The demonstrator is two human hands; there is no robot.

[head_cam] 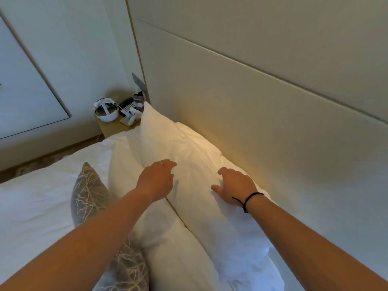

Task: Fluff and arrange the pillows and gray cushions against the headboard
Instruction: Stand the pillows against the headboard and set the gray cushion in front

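Observation:
A white back pillow (189,156) leans upright against the beige padded headboard (262,106). A second white pillow (126,171) stands in front of it, partly hidden by my left arm. Two gray cushions with a pale branch pattern stand in front: one (88,192) farther away, one (128,267) close under my left forearm. My left hand (157,179) hovers over the top edge of the back pillow, fingers spread, holding nothing. My right hand (235,185) rests flat on the same pillow's top, fingers apart.
A wooden nightstand (111,128) past the pillows carries a white headset (106,110), a phone and small items. The white duvet (37,196) covers the bed on the left. A pale wall with a panel lies beyond.

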